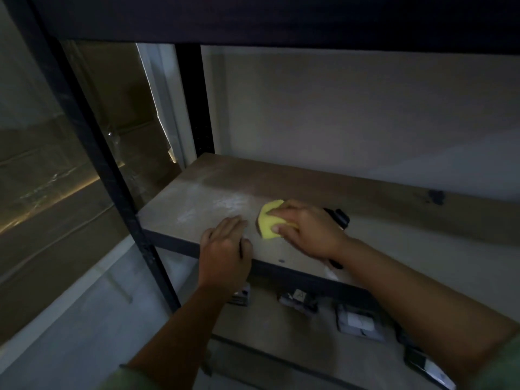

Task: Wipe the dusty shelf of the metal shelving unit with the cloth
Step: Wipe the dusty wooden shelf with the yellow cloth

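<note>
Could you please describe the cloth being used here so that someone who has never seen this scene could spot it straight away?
Find the black metal shelving unit and its dusty brown wooden shelf at mid-height. Near the shelf's front edge, the right hand grips a small crumpled yellow cloth. It is the only bright yellow thing there, lying just right of the white dust streaks and the flat left hand.

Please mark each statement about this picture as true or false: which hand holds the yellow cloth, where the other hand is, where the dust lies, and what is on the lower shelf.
1. The right hand grips the yellow cloth. True.
2. The left hand hangs in the air, away from the shelf. False: it rests flat on the shelf's front edge.
3. White dust lies left of the cloth. True.
4. The lower shelf holds only a bucket. False: several small dark and white items lie there.
5. The cloth is red. False: yellow.
</note>
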